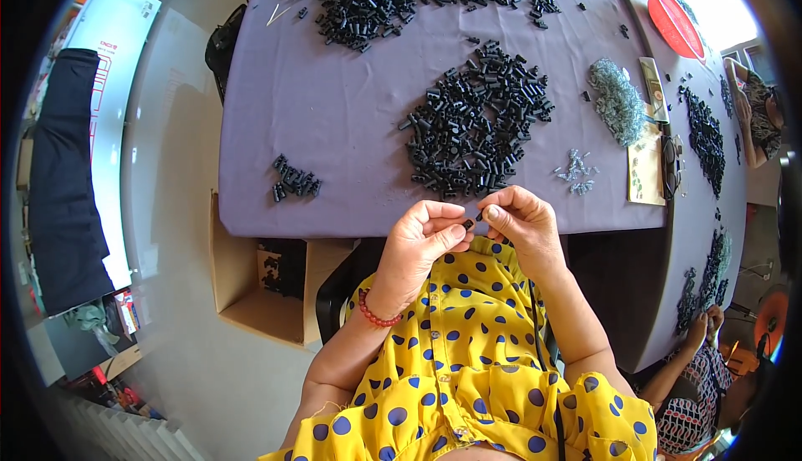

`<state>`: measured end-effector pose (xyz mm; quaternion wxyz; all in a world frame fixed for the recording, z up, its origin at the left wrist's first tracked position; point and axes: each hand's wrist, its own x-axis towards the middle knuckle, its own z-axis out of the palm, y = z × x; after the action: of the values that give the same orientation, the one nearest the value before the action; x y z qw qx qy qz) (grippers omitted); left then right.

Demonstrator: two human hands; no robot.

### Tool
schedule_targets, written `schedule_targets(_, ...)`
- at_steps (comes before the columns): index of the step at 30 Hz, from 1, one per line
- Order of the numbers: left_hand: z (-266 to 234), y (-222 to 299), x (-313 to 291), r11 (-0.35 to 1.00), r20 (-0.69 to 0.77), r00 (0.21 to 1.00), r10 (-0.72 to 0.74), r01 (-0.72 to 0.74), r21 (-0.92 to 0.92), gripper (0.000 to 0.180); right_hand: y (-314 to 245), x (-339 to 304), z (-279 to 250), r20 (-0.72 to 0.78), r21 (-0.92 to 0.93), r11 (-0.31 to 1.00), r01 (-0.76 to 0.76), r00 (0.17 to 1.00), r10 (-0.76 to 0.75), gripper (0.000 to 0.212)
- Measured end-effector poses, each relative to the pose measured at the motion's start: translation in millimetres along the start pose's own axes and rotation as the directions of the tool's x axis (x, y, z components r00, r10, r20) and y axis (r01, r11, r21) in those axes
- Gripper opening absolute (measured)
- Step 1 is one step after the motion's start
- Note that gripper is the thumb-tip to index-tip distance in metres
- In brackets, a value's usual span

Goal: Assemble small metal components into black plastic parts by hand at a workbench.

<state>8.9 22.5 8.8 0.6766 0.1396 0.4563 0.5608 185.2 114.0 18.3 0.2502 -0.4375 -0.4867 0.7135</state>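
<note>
Dotted shirt [493, 394]; left hand [426, 237], right hand [525, 225] pinching, close.

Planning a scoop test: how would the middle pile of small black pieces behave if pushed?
The black pieces would likely spread rather than move together, since they lie loose. Single ones may roll, as many look tube-like. They're probably light for handling: the left hand pinches a small dark piece.

Place reads as a small assembly workshop: loose black cylindrical parts [455, 152] lie heaped on a cloth-covered table [326, 101], a pile of translucent pieces [616, 101] near them; an open cardboard box [234, 277] stands below; other people [689, 402] occupy an adjoining table [678, 285] bearing similar heaps.
</note>
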Motion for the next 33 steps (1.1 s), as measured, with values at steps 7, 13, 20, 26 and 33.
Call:
schedule_targets(7,0.3,-0.8,-1.1,0.999,0.011,1.0,0.025,-0.025,0.025,0.021,1.8,-0.9,3.3,-0.015,0.021,1.0,-0.002,1.0,0.003,0.013)
schedule_targets(13,1.3,0.2,-2.3,0.999,0.008,1.0,0.027,-0.028,0.038,0.021,4.5,-0.3,2.8,0.0,0.026,0.999,-0.024,1.0,0.024,0.012)
schedule_targets(20,1.6,-0.1,-2.5,0.999,0.006,1.0,0.029,-0.029,0.034,0.021,6.2,0.2,1.4,0.019,0.035,0.999,-0.036,0.999,0.035,0.012)
schedule_targets(26,1.6,-0.3,-2.5,0.998,0.013,0.999,0.036,-0.037,0.042,0.021,5.4,-0.2,2.2,0.029,0.054,0.998,-0.029,0.999,0.027,0.012)
schedule_targets(33,1.7,0.3,-3.7,0.998,0.009,0.999,0.036,-0.036,0.06,0.022,6.4,-0.3,2.2,0.032,0.063,0.998,-0.029,0.999,0.027,0.01)
